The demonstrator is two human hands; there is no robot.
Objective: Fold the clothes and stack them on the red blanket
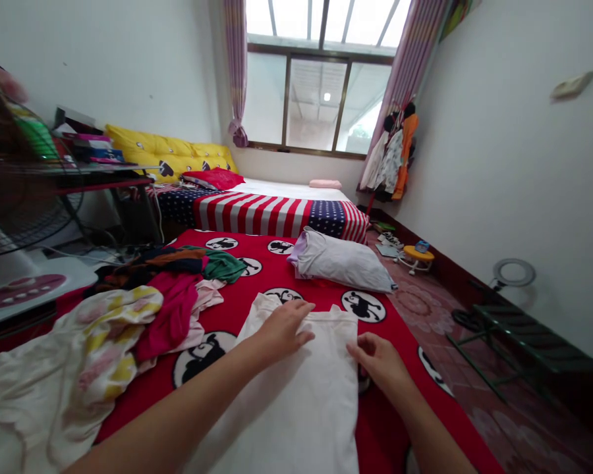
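A white garment [296,395] lies spread flat on the red bedspread [405,342], close to the person. The left hand [282,327] presses palm down on its upper part, fingers spread, pinning the cloth smooth. The right hand [381,361] has a narrow grip, pinching the garment's right edge. Left of it sits a heap of mixed clothes [143,309]; beyond, a pale pillow [340,261].

White walls [499,164], daylight through the big window [321,99] ahead of me, striped curtains [236,66] beside it, patterned red floor [425,303], fan [14,178] left.
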